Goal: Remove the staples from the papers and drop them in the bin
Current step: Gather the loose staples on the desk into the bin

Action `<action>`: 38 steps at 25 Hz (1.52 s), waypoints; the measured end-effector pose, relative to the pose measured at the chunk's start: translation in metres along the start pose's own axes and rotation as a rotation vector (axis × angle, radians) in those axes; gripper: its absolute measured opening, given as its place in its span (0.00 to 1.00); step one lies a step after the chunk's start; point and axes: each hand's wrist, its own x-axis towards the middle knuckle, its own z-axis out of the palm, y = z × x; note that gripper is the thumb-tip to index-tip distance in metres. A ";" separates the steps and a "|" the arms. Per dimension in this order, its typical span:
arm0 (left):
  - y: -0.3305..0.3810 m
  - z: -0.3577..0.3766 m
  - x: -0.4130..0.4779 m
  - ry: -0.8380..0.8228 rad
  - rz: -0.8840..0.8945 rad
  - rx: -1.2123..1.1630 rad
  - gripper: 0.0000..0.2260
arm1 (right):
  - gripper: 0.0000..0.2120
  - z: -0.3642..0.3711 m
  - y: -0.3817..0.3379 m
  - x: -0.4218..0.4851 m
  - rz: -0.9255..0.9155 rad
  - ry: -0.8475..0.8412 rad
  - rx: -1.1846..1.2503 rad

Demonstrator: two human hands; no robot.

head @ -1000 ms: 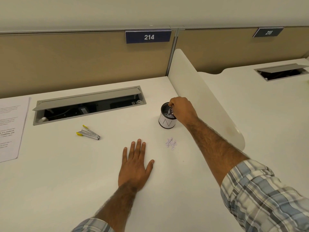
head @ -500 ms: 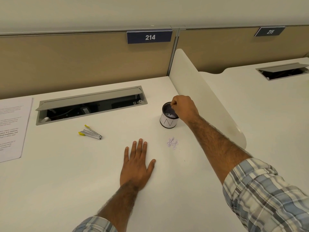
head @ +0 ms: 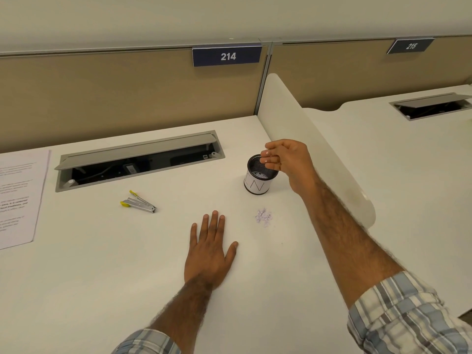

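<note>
Lifted since half a second ago, the right hand [head: 288,162] now hangs just above the mesh bin [head: 258,185], fingers uncurled and loosely parted over its rim, holding nothing visible. Printed papers [head: 18,198] lie flat on the desk [head: 102,277] far left of the bin, cut off by the frame edge. An open cable hatch [head: 138,159] sits left of the bin, and a yellow-handled staple remover [head: 139,203] lies left of the bin, nearer the person. The left hand [head: 208,254] rests flat on the desk, fingers spread, in front and left of the bin. A small pale heap of staples [head: 263,217] lies just in front of the bin, apart from both hands.
</note>
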 end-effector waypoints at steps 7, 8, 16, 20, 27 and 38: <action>0.001 -0.002 0.000 -0.015 -0.002 -0.003 0.34 | 0.12 -0.006 0.033 -0.024 0.035 0.067 0.042; 0.002 -0.002 0.000 -0.010 -0.002 -0.005 0.34 | 0.13 -0.005 0.030 -0.017 0.009 0.075 0.001; 0.001 -0.002 0.000 -0.011 -0.001 -0.007 0.33 | 0.16 0.006 0.024 0.031 -0.186 0.114 -0.592; 0.001 -0.001 0.000 -0.009 0.000 -0.020 0.33 | 0.14 0.007 0.024 0.032 -0.187 0.134 -0.620; 0.001 -0.001 -0.001 -0.010 0.002 -0.016 0.33 | 0.10 0.005 0.027 0.032 -0.122 0.155 -0.520; 0.001 -0.001 0.000 -0.002 -0.001 0.003 0.32 | 0.05 0.003 0.019 0.030 -0.178 0.183 -0.757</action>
